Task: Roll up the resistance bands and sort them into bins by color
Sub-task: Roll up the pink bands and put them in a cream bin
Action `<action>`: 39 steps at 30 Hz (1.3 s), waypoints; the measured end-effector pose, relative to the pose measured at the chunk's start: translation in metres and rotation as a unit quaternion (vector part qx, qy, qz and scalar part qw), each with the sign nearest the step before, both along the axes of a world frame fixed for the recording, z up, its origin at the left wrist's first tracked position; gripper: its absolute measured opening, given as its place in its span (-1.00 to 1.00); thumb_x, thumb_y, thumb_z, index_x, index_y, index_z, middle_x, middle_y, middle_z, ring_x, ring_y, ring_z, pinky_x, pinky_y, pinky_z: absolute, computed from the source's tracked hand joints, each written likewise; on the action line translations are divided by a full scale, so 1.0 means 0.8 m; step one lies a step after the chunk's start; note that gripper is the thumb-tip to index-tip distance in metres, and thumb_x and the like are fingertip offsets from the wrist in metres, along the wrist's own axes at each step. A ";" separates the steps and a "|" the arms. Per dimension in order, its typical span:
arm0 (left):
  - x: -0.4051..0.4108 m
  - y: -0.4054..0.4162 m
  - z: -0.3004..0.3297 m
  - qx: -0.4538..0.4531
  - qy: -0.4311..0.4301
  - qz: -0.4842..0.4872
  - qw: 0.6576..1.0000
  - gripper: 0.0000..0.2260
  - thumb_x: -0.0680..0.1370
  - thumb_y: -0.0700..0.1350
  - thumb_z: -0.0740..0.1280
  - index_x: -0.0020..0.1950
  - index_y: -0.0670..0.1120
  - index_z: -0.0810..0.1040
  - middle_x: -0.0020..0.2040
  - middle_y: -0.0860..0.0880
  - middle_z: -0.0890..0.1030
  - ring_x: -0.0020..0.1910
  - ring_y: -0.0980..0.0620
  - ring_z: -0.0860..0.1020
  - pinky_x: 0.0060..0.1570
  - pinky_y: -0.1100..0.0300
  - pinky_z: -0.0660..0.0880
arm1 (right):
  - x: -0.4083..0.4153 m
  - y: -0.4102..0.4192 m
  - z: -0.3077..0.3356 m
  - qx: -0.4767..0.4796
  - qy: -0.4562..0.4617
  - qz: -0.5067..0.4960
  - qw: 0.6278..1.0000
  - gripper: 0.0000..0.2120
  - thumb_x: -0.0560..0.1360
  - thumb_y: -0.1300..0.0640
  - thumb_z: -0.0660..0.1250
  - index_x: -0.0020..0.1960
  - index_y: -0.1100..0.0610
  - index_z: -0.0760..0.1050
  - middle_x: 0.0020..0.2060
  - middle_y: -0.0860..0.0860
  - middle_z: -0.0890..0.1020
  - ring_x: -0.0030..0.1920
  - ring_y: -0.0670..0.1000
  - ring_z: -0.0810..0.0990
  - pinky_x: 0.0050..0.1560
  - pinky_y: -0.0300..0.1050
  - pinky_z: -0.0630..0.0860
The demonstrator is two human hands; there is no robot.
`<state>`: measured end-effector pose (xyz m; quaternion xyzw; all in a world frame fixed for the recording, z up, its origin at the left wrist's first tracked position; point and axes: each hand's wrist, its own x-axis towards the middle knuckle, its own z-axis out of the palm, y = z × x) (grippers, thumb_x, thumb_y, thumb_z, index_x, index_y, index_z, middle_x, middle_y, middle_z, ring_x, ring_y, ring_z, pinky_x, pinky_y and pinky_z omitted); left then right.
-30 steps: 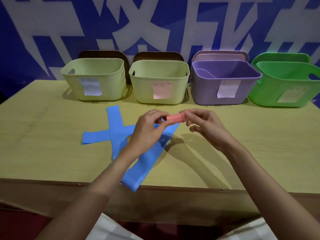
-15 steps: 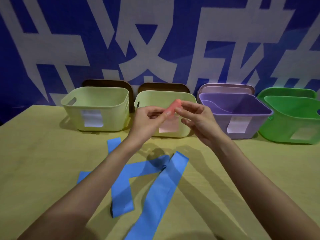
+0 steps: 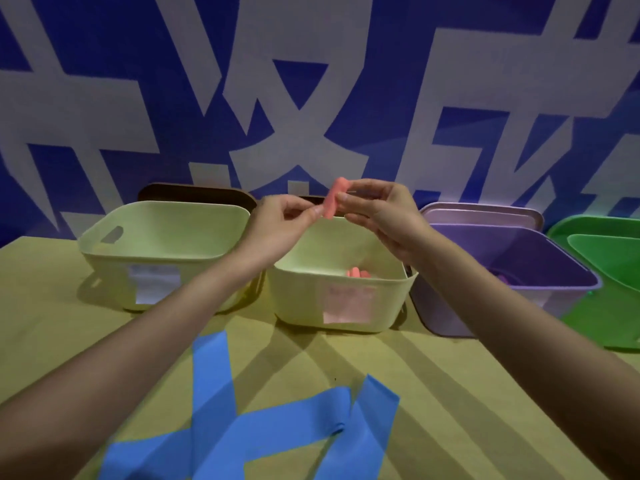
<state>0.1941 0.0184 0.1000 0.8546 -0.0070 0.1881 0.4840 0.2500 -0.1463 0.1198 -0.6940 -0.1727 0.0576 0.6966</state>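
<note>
A rolled pink band (image 3: 333,199) is held upright in the air above the second cream bin (image 3: 304,299), which carries a pink label. My left hand (image 3: 277,221) pinches its lower end and my right hand (image 3: 377,213) pinches its upper part. Another pink roll (image 3: 356,273) lies inside that bin. Several blue bands (image 3: 242,420) lie flat and crossed on the table in front of me, under my forearms.
A first cream bin (image 3: 104,258) with a white label stands at the left. A purple bin (image 3: 554,289) and a green bin (image 3: 609,258) stand to the right. Brown lids lean behind the cream bins. A blue and white wall rises behind.
Both hands have carried the pink roll forward from over the blue bands to above the second cream bin. The roll has turned from lying level to standing nearly upright.
</note>
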 end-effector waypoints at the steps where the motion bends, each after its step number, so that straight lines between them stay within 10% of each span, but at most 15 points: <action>1: 0.004 0.009 -0.006 0.096 0.001 0.024 0.995 -0.69 0.57 0.05 0.32 0.23 -0.08 0.59 0.09 0.03 0.62 0.06 0.09 0.55 0.01 0.21 0.48 | 0.011 0.004 -0.003 -0.032 0.000 -0.021 0.999 -0.85 0.45 0.23 0.44 0.01 0.19 0.60 -0.06 0.08 0.66 0.05 0.07 0.65 0.06 -0.10 0.58; 4: 0.013 0.031 -0.028 0.307 0.008 0.059 0.950 -0.60 0.58 0.09 0.27 0.36 -0.08 0.46 0.28 -0.03 0.49 0.28 0.02 0.41 0.22 0.12 0.37 | 0.043 0.010 -0.017 -0.183 0.017 -0.056 0.981 -0.87 0.46 0.20 0.44 -0.01 0.18 0.59 -0.11 0.05 0.63 -0.04 -0.01 0.60 -0.13 -0.22 0.53; 12: 0.046 0.038 -0.060 0.334 0.011 0.027 0.942 -0.58 0.62 0.07 0.20 0.43 -0.09 0.36 0.37 -0.03 0.39 0.37 0.02 0.33 0.29 0.12 0.34 | 0.088 0.027 -0.081 -0.498 -0.019 -0.035 0.866 -0.88 0.48 0.21 0.43 -0.08 0.26 0.53 -0.23 0.11 0.68 -0.26 0.02 0.68 -0.12 -0.04 0.65; 39: 0.066 0.047 -0.079 0.332 0.053 -0.003 0.942 -0.57 0.63 0.09 0.15 0.42 -0.11 0.31 0.39 -0.04 0.30 0.41 -0.01 0.24 0.36 0.02 0.29 | 0.115 0.053 -0.136 -0.581 0.051 -0.070 0.810 -0.82 0.46 0.16 0.45 -0.14 0.13 0.43 -0.28 0.02 0.54 -0.21 0.01 0.59 -0.26 -0.16 0.52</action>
